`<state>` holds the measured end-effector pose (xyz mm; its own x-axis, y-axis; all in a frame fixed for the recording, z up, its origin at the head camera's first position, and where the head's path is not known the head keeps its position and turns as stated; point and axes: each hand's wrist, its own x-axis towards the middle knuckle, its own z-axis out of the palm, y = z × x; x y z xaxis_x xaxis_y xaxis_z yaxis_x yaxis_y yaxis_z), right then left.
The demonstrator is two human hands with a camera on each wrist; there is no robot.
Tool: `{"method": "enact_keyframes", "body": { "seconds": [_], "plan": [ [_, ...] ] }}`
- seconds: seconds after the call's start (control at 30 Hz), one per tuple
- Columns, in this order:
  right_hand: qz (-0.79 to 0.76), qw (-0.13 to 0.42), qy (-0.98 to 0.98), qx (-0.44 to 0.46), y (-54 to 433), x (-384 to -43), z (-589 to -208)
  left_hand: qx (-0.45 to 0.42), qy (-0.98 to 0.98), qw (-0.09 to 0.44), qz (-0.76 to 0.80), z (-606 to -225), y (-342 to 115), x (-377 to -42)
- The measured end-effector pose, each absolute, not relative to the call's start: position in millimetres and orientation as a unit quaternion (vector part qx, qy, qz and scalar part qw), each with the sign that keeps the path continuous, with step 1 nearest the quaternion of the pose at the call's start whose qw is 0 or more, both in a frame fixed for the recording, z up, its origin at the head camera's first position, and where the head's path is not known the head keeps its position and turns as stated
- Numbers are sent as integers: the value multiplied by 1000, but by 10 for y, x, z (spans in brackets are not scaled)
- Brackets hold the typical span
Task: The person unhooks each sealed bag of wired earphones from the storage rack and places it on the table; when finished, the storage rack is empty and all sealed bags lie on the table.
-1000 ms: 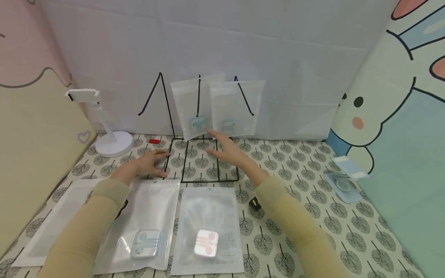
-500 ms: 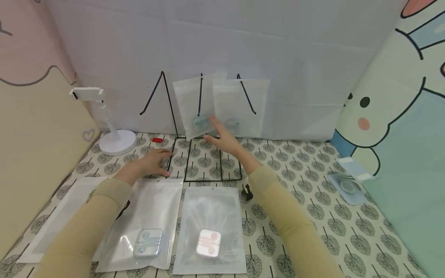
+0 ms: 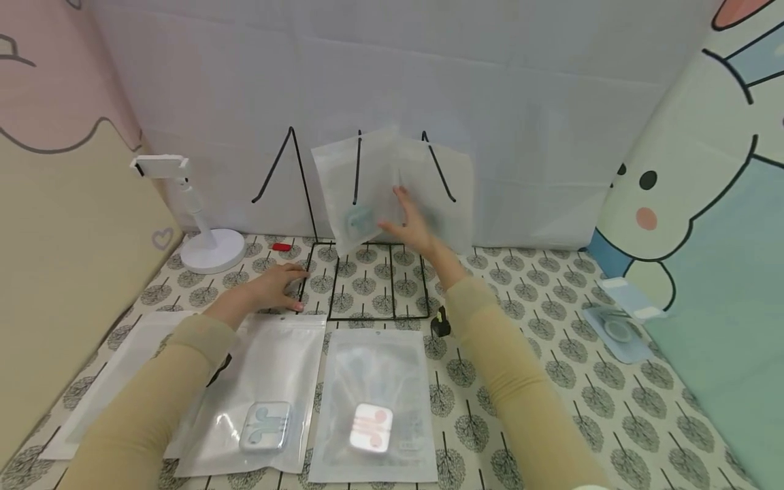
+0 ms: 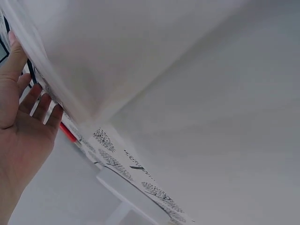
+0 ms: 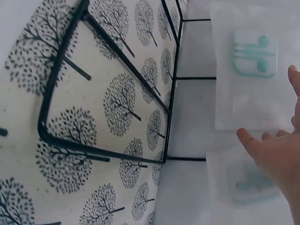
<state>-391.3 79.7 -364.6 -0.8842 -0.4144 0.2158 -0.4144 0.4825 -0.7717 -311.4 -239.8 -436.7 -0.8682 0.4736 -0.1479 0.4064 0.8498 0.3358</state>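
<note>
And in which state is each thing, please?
Rack: upright, left hook bare
Left hanging bag: tilted, on middle hook
Right hanging bag: on right hook
Left pouch: flat, partly hidden
Middle pouch: earphones inside
Right pouch: earphones inside
White stand: upright
Left hand: fingers bent
Right hand: fingers extended

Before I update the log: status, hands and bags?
Left hand by rack base. Right hand at two hanging bags, fingers extended. Nothing apparent blocking.

Dark Trees on Cream Cloth (image 3: 612, 422)

Black is seen on the rack (image 3: 380, 318), pale yellow on the sleeves (image 3: 514, 381). Blue-green is shown by the hung earphones (image 5: 255, 54), pink by another pair (image 3: 371, 427). The round stand (image 3: 213, 253) is coloured white.
</note>
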Motion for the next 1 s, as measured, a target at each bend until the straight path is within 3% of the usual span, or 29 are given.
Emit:
{"method": "enact_keyframes", "body": {
  "seconds": [0.47, 1.0],
  "plan": [
    [526, 22, -829, 190, 885, -4045, -3555, 226, 954, 117, 157, -4364, -2378, -3074],
    [548, 34, -822, 151, 917, -3929, -3695, 223, 954, 118, 163, -4332, -2323, -3065]
  ]
}}
